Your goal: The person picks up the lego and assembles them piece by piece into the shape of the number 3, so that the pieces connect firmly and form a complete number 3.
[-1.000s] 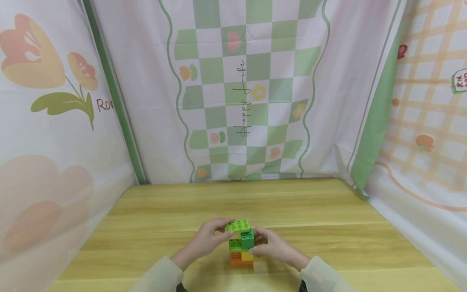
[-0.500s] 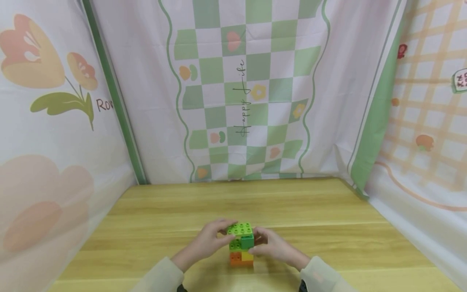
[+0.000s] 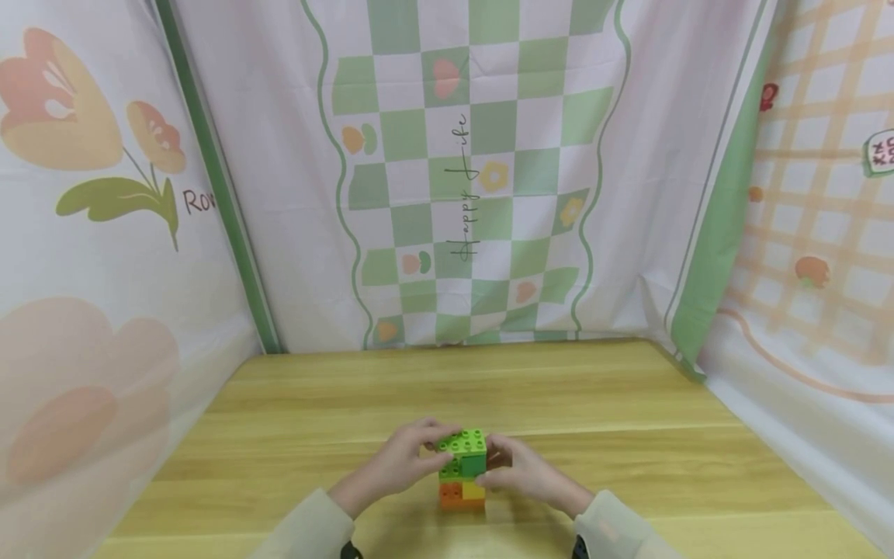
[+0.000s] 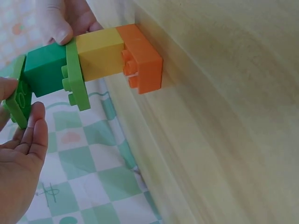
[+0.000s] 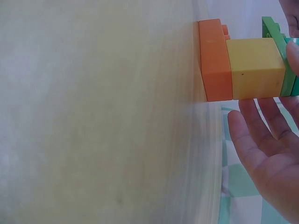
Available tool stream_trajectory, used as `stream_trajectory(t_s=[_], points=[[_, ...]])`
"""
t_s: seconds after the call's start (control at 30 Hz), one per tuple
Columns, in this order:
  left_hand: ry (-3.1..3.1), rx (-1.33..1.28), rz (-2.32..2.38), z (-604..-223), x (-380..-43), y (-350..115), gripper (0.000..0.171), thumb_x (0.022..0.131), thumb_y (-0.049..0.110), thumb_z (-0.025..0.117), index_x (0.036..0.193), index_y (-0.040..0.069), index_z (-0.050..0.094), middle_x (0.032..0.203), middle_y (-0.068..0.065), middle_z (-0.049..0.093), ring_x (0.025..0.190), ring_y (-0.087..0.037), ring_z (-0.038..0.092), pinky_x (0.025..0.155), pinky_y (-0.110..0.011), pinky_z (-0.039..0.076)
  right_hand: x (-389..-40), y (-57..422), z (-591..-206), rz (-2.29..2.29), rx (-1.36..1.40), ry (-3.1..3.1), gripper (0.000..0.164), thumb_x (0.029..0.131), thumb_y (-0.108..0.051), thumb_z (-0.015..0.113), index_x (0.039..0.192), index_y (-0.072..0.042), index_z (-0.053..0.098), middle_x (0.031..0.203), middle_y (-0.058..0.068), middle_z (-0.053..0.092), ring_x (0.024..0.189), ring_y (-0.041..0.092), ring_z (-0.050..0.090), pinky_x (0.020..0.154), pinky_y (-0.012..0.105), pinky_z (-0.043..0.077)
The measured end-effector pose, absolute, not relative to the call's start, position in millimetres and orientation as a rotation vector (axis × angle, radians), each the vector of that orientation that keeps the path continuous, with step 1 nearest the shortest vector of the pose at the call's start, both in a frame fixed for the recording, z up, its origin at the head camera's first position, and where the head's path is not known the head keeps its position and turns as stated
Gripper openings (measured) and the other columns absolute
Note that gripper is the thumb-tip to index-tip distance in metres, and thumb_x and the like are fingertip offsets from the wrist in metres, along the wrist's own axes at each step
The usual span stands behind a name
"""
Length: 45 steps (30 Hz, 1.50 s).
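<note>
A tower of toy building bricks stands on the table in front of me. At its base is an orange brick (image 4: pixel 148 65), with a yellow brick (image 4: pixel 100 53) on it. Above come a thin light green brick (image 4: pixel 75 77) and a dark green brick (image 4: pixel 46 69), set to one side. My left hand (image 3: pixel 398 460) pinches another thin light green brick (image 3: pixel 469 444) by its left end, right at the top of the dark green one. From the right, my right hand (image 3: pixel 527 468) grips the tower around the dark green brick, thumb in front and fingers behind.
The wooden table (image 3: pixel 314 396) reaches back to a hanging cloth (image 3: pixel 398 132) with a green checked print. Printed cloths also hang along the left and right sides.
My left hand has brought the top light green brick down and to the right, over the dark green one. My right hand stays in place on the tower.
</note>
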<state>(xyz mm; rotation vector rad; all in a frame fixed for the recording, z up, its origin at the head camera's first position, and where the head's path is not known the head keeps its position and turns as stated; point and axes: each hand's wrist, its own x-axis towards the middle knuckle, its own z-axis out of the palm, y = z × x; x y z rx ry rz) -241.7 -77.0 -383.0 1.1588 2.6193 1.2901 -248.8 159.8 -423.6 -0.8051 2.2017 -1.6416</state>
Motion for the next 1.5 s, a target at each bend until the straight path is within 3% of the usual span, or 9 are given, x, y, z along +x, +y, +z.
stream_trajectory(t_s=[0.13,0.4,0.97,1.5], points=[[2.641,1.185,1.233,-381.9,-242.3,-76.7,0.039,0.089,0.015,0.061,0.127,0.011,0.056,0.106,0.002,0.057,0.088,-0.007,0.051,0.074,-0.023,0.048,-249.2,160.0,-424.3,-1.648,-0.816,2.196,0.036,0.083,-0.009,0.066,0.115,0.002,0.054,0.107,0.016,0.057,0.097,0.031,0.055,0.074,0.032,0.052],[2.616,1.193,1.177,-381.1,-242.9,-76.6,0.042,0.091,0.018,0.059,0.132,0.015,0.051,0.105,0.002,0.054,0.088,-0.007,0.052,0.069,-0.021,0.048,-250.7,160.9,-426.0,-1.64,-0.823,2.21,0.036,0.083,-0.01,0.066,0.116,0.0,0.054,0.104,0.008,0.058,0.096,0.029,0.055,0.074,0.032,0.052],[2.738,1.354,0.918,-377.2,-242.4,-77.0,0.042,0.091,0.016,0.059,0.132,0.012,0.051,0.103,0.001,0.052,0.082,-0.008,0.05,0.065,-0.016,0.045,-250.5,161.3,-426.7,-1.64,-0.848,2.218,0.034,0.083,-0.01,0.067,0.113,0.0,0.055,0.102,0.009,0.058,0.096,0.032,0.055,0.073,0.032,0.052],[2.74,1.408,0.795,-375.1,-244.8,-78.2,0.042,0.091,0.016,0.059,0.132,0.011,0.05,0.096,0.001,0.05,0.076,-0.002,0.047,0.062,-0.013,0.045,-248.4,160.3,-426.0,-1.637,-0.852,2.218,0.034,0.083,-0.01,0.067,0.112,0.001,0.055,0.102,0.01,0.059,0.096,0.031,0.055,0.075,0.032,0.052]])
